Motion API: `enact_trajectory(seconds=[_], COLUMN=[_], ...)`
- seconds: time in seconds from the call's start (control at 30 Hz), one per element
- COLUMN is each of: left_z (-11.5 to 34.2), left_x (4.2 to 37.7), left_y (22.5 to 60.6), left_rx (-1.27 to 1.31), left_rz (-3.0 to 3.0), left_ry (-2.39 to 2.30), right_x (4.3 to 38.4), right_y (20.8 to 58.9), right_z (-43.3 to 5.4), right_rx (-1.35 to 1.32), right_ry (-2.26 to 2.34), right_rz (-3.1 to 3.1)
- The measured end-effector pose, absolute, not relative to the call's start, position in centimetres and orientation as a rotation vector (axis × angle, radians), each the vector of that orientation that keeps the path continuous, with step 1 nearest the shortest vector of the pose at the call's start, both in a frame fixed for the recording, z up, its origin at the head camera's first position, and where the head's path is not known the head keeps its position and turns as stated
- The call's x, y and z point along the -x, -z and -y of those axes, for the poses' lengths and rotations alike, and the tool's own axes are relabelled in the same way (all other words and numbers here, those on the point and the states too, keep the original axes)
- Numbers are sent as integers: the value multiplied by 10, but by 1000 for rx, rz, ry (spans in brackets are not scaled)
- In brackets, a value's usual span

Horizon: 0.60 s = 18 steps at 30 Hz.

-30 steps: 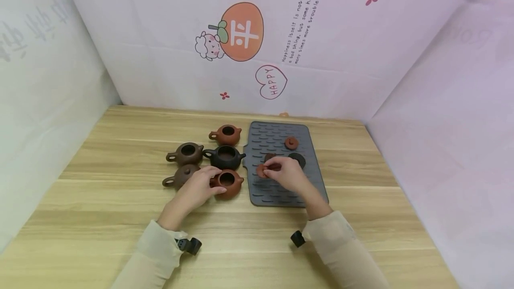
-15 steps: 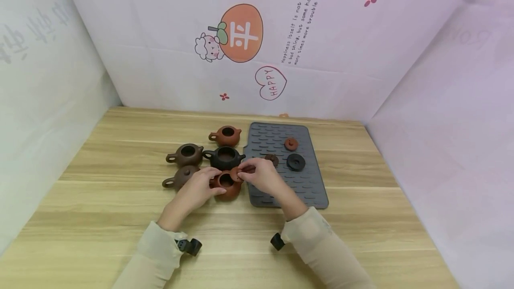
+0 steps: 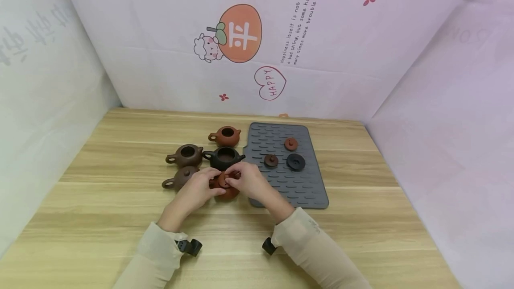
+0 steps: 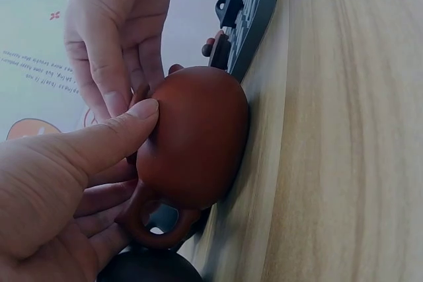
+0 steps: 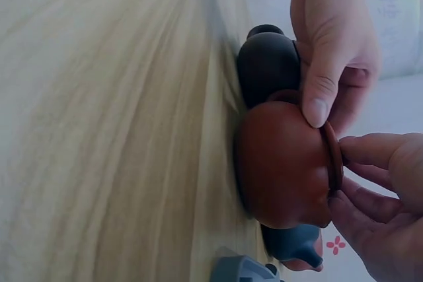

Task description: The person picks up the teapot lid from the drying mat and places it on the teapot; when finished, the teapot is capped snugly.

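Note:
My left hand (image 3: 198, 187) grips the near red clay teapot (image 4: 195, 137), its thumb on the body beside the opening. The teapot stands upright on the table, handle toward that hand. With my right hand (image 3: 250, 183) I pinch the matching red lid (image 3: 223, 180) over the opening. In the right wrist view the lid's edge (image 5: 334, 153) lies right along the teapot's rim, between thumb and fingers. Just left of it stands a brown teapot (image 3: 179, 179) with its lid on, partly behind my left hand. A lidless black teapot (image 3: 225, 158) stands directly behind.
Farther back are a lidless brown teapot (image 3: 185, 155) and a lidless red one (image 3: 227, 137). On the right a grey ridged mat (image 3: 299, 193) bears a red lid (image 3: 291, 143), a brown lid (image 3: 271, 160) and a black lid (image 3: 296, 162). White printed sheets wall the table's back and sides.
My right hand has carried the red lid leftward from the mat to the near red teapot and over its opening. My left hand has kept its hold on the teapot.

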<state>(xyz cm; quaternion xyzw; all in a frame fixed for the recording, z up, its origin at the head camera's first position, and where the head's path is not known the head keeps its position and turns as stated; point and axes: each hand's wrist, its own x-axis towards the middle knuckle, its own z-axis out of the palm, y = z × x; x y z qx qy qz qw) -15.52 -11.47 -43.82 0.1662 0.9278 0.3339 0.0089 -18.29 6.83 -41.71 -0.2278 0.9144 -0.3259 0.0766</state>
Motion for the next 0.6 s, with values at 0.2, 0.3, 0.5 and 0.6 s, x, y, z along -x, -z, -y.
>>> enact_trajectory(seconds=[0.2,0.3,0.5,0.6], left_z=[116,120,149,173], left_x=[154,153,162,173], left_y=[435,424,398,395], left_rx=[-513,-517,-511,-467], left_rz=[-2911,-2916,-2950,-2956], left_ry=[-1024,-1048,-1168,-1175], right_x=[181,183,200,212], right_y=[419,418,415,416], right_z=[-67,-71,-96,-113], right_rx=[686,684,588,506], right_ry=[935,946,965,944], right_rz=[-2766,-2750,-2808,-2877])
